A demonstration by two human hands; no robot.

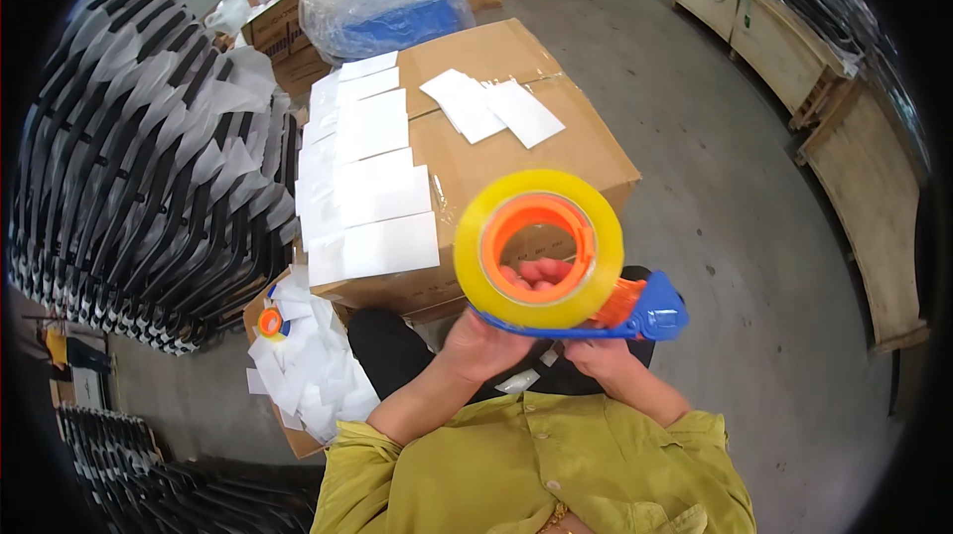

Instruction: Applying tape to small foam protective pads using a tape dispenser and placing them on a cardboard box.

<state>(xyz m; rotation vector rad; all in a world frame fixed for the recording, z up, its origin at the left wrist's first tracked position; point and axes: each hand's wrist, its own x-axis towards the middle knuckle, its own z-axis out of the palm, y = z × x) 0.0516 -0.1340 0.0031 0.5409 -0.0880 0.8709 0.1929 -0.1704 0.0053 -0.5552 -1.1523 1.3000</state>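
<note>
A tape dispenser [655,311] with a blue frame, an orange hub and a big roll of yellow tape [476,246] is held up in front of my body, over the near edge of a large cardboard box [586,137]. My left hand [486,347] grips it from below on the left; fingertips show through the hub's hole. Under the blue frame, my right hand [601,355] closes round the dispenser's lower part, its fingers mostly hidden. On the box top, overlapping white paper slips [377,246] run down the left side. Two more white slips [526,112] lie near the middle.
An open carton full of loose white slips [308,365] stands at lower left, with another orange tape core [269,323] on top. Rows of black metal frames [149,187] in white wrap fill the left. Wooden crates [784,48] line the right. A blue plastic-wrapped bundle [397,18] lies beyond the box.
</note>
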